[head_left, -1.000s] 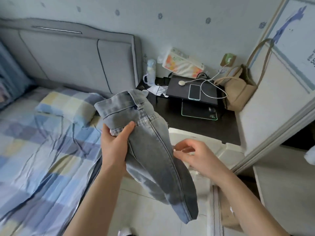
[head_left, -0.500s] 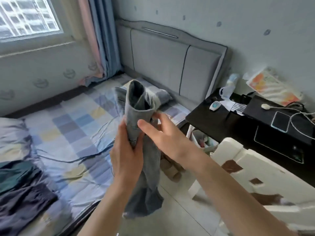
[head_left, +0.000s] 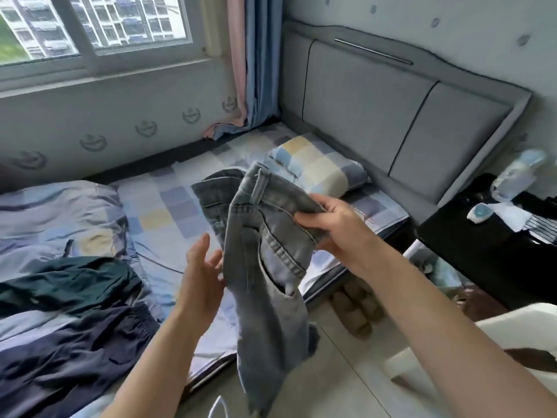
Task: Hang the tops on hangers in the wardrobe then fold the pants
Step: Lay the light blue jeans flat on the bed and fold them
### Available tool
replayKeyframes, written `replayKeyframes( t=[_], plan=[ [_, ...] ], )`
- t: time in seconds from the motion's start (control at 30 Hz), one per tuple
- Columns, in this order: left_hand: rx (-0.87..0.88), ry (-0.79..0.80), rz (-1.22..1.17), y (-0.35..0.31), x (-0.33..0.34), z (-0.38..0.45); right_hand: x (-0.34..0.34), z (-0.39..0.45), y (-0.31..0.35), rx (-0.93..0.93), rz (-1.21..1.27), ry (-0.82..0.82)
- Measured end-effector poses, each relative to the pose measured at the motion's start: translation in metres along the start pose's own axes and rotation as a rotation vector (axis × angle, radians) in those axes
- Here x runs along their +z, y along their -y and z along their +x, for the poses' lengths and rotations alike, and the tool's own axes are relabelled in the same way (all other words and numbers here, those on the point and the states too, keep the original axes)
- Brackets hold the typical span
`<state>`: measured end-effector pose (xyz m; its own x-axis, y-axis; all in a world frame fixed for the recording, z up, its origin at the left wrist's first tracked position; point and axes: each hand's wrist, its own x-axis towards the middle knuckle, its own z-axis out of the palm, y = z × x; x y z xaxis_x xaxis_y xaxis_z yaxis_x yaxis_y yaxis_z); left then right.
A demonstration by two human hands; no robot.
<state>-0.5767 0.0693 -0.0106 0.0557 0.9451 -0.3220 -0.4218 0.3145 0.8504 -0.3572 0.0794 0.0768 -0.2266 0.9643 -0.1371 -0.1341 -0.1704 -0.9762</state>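
Grip swapped since half a second ago: left hand (head_left: 201, 268) has let go of the jeans (head_left: 265, 267), fingers now spread and loose just beside the hanging leg; right hand (head_left: 334, 224) pinches the waistband, fingers curled round the denim. Jeans dangle in the air over the bed (head_left: 168, 212) edge, not laid flat yet, so the fold looks barely started. Dark clothes (head_left: 69, 327) on the bed, left
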Motion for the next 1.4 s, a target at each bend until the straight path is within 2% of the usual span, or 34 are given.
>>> replayKeyframes(
  t=[0.1,0.2,0.27,0.4,0.53,0.63,0.67,0.77,0.8,0.83,0.9,0.97,1.03,1.1,1.2,1.4],
  plan=[
    [-0.103,-0.036,0.165,-0.006,-0.023,0.024,0.009,0.02,-0.002,0.086,-0.163,0.213],
    [-0.111,-0.043,0.226,-0.013,-0.039,0.034,0.008,0.045,0.006,0.107,-0.244,0.261],
    [-0.066,-0.051,0.229,-0.025,-0.046,0.037,-0.003,0.065,0.013,0.061,-0.311,0.188],
    [0.078,-0.096,0.088,-0.049,-0.036,0.044,-0.025,0.111,0.017,-0.059,-0.465,-0.015],
    [0.154,-0.017,-0.028,-0.061,0.021,0.058,-0.026,0.155,0.006,-0.225,-0.598,-0.294],
    [0.139,-0.035,-0.115,-0.058,0.07,0.078,-0.023,0.18,0.005,-0.311,-0.616,-0.341],
    [0.129,-0.06,-0.146,-0.056,0.081,0.085,-0.025,0.187,0.005,-0.296,-0.71,-0.338],
    [0.116,-0.158,-0.283,-0.052,0.099,0.106,-0.039,0.199,0.007,-0.088,-1.178,-0.408],
    [0.121,-0.18,-0.316,-0.053,0.103,0.111,-0.041,0.199,0.008,-0.026,-1.215,-0.392],
    [0.136,-0.211,-0.333,-0.053,0.108,0.118,-0.045,0.202,0.009,0.016,-1.161,-0.311],
    [0.154,-0.265,-0.335,-0.055,0.116,0.129,-0.051,0.205,0.007,0.03,-0.851,-0.047],
    [0.171,-0.301,-0.324,-0.057,0.118,0.134,-0.057,0.198,0.007,-0.011,-0.506,0.2],
    [0.188,-0.345,-0.315,-0.059,0.116,0.138,-0.062,0.191,0.001,-0.061,-0.334,0.391],
    [0.201,-0.352,-0.305,-0.061,0.113,0.139,-0.066,0.193,-0.011,-0.164,-0.34,0.383],
    [0.208,-0.336,-0.237,-0.06,0.11,0.142,-0.069,0.208,-0.013,-0.258,-0.317,0.222],
    [0.249,-0.356,-0.045,-0.07,0.08,0.139,-0.09,0.24,-0.001,-0.379,-0.407,0.345]
  ],
)
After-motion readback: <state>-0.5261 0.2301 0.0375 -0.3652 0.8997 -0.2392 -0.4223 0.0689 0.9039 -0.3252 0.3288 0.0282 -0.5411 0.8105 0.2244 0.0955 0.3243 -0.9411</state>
